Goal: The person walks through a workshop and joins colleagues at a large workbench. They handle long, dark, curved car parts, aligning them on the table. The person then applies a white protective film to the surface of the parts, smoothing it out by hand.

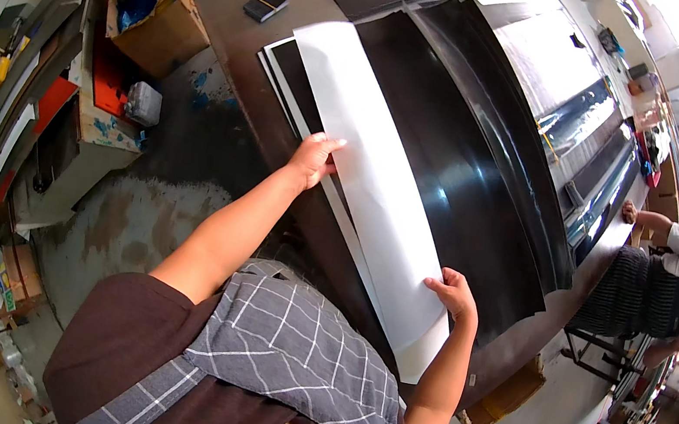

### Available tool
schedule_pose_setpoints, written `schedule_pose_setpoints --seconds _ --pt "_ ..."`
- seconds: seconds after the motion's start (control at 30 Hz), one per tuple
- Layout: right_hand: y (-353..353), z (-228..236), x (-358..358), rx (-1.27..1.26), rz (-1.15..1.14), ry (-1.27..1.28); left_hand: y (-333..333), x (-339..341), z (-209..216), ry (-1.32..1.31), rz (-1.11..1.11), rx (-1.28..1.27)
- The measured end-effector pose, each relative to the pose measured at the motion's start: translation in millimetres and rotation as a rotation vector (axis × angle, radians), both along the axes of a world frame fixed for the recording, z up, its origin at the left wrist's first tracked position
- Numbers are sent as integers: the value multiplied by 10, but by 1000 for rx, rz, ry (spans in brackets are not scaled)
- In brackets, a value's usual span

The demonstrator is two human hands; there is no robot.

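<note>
A long white sheet (pixel 373 164) lies slantwise before me, its near end curling down at the table edge. My left hand (pixel 315 161) grips its left edge, thumb on top and fingers underneath. Farther down, on the right edge, my right hand (pixel 454 294) pinches the same sheet with the thumb above. Beneath it lies a large glossy black sheet (pixel 429 138), with more black sheets (pixel 502 122) overlapping to the right. Narrow white edges of another sheet (pixel 283 89) show along the left.
A brown worktable (pixel 233 43) carries everything, with a small dark banded block (pixel 265 4) near its far left. On the left floor stands a cardboard box (pixel 160 32) with blue plastic inside. Another person (pixel 652 267) sits at the table's right side. A cardboard box (pixel 505 396) is below the right edge.
</note>
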State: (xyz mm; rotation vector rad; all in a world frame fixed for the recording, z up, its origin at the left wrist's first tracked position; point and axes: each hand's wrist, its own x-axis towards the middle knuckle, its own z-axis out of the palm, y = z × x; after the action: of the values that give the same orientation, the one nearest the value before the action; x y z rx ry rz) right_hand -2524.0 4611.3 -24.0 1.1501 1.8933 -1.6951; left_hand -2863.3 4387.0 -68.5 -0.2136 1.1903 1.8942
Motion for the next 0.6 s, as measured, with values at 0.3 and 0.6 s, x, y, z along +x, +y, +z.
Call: schedule_pose_setpoints --seconds 0.3,0.6 --pt "97 73 -62 106 -10 37 -256 -107 -197 1591 -206 -931" --pt "23 22 -348 127 -30 101 -289 -174 -202 1599 -230 -935"
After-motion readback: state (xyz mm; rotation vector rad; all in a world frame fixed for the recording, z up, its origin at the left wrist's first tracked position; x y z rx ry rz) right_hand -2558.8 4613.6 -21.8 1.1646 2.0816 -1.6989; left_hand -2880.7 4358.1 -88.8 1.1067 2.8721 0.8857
